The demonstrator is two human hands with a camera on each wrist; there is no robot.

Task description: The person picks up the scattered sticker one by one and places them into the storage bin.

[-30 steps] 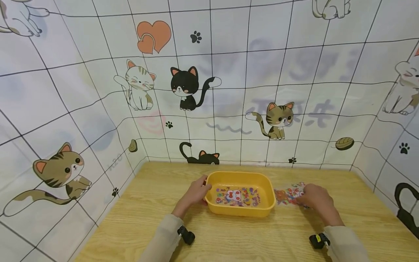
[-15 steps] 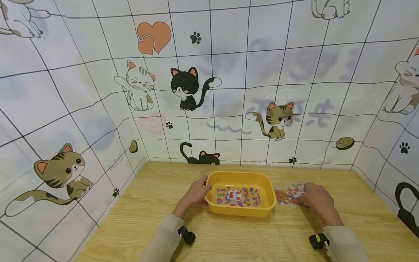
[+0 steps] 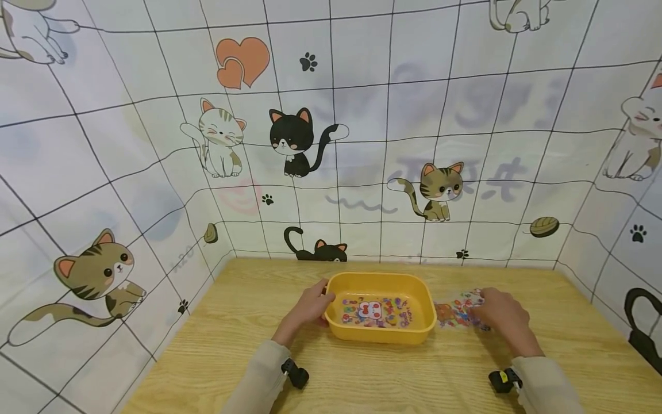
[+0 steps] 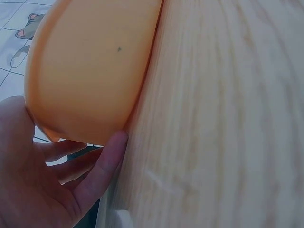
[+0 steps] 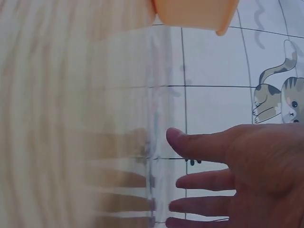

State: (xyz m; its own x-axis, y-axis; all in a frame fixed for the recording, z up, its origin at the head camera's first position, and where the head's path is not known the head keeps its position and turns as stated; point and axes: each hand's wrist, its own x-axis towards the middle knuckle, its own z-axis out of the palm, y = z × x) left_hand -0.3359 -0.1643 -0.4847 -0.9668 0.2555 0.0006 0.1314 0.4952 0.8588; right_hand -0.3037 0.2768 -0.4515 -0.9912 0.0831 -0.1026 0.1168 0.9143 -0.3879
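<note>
A yellow plastic basin point(image 3: 380, 335) sits upright on the wooden table. My left hand point(image 3: 312, 303) grips its left end. The thumb is on the rim and the fingers lie against the outer end wall, as the left wrist view shows. On the basin's floor is a clear sheet with colourful cartoon prints point(image 3: 370, 311). A second clear printed sheet point(image 3: 455, 310) lies on the table, right of the basin. My right hand point(image 3: 503, 318) is over its right end and hides part of it. In the right wrist view its fingers point(image 5: 204, 181) are straight and spread, apart from the table.
The pale wooden table point(image 3: 372, 376) reaches back to a white gridded wall covering point(image 3: 362, 190) printed with cartoon cats. It also closes off the left and right sides. Small black cameras point(image 3: 295, 372) are strapped to both wrists.
The head view has tilted very slightly. The right hand and the sheet under it show only a tiny shift; the left hand and the basin keep their places.
</note>
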